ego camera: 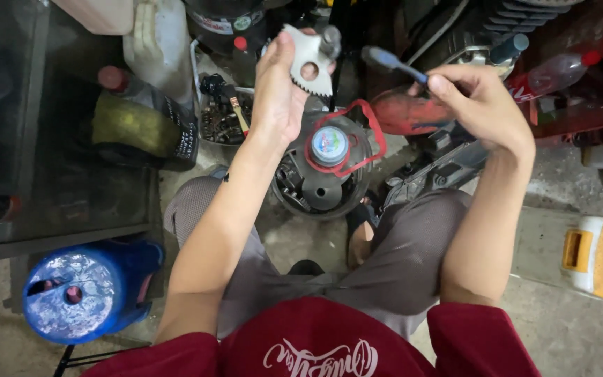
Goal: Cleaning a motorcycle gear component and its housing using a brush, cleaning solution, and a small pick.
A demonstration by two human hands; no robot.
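The left hand [278, 87] is pinching a toothed metal part [306, 59]; the right hand [479, 105] is gripping a brush [392, 64]. Hard brushing could be knocking the part loose.

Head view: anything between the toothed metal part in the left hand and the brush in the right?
No object. In the head view a short gap separates the toothed metal part from the brush; only dark engine clutter shows behind it.

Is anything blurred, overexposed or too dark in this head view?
Head view: the brush in the right hand is motion-blurred; the toothed metal part in the left hand is bright but sharp; the upper background is dim; edges bend from the wide lens.
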